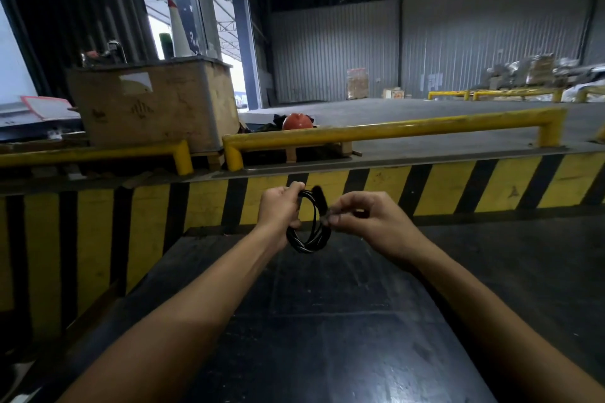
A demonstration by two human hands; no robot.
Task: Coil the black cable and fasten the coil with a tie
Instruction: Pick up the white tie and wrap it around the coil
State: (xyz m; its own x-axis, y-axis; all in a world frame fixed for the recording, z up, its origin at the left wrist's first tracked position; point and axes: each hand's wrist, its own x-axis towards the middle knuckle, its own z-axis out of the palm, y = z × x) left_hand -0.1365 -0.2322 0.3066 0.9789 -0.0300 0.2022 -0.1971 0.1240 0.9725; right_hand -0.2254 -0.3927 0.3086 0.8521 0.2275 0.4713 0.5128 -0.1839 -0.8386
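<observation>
The black cable is wound into a small round coil of several loops, held upright in the air above a dark table. My left hand grips the coil's left side, thumb and fingers closed around the strands. My right hand pinches the coil's right side, where a short black tie stands up from the loops. How far the tie wraps around the strands is hidden by my fingers.
Behind the table runs a yellow-and-black striped kerb with yellow guard rails on top. A large wooden crate stands at the left, a red helmet beside it. Stacked goods lie far right.
</observation>
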